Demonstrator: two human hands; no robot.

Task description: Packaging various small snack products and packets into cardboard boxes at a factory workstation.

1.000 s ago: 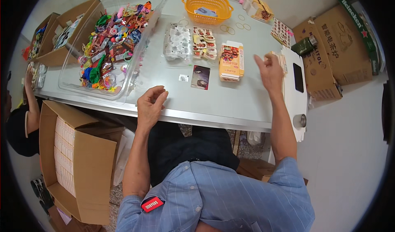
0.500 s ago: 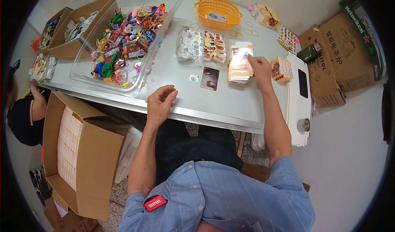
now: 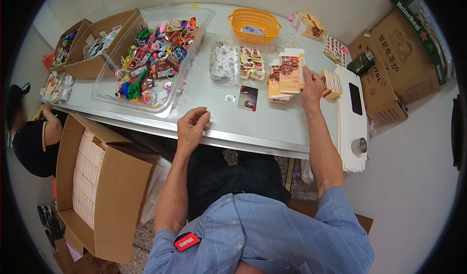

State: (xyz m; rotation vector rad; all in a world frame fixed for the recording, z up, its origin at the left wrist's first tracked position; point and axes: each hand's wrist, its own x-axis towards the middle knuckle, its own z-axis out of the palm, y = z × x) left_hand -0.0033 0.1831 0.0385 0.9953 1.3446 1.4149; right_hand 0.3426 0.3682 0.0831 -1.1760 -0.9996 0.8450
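My right hand (image 3: 313, 85) is closed on the right edge of a flattened orange-and-white carton (image 3: 290, 70) with cartoon figures printed on it. Under and beside it lies a stack of similar flat cartons (image 3: 276, 85). My left hand (image 3: 192, 124) hovers by the front edge of the table, fingers loosely curled and apart from the thumb, with nothing visible in it. Between the hands lie a dark picture card (image 3: 248, 98) and a small white label (image 3: 230, 98). Behind them are a clear bag of small white packets (image 3: 224, 62) and bundles of small printed cards (image 3: 252, 62).
A clear tub (image 3: 168, 96) of colourful trinkets and open cardboard boxes (image 3: 90, 69) stand at the left. An orange basket (image 3: 254, 36) is at the back. Small upright boxes (image 3: 331, 85) and a phone (image 3: 355, 99) are at right. Beside a person (image 3: 36, 138), a large carton (image 3: 119, 201) holds packed boxes.
My right hand has shifted the top flat carton, which now shows its printed figures, slightly right of the stack. My left hand stays nearly in place. The view has tilted slightly.
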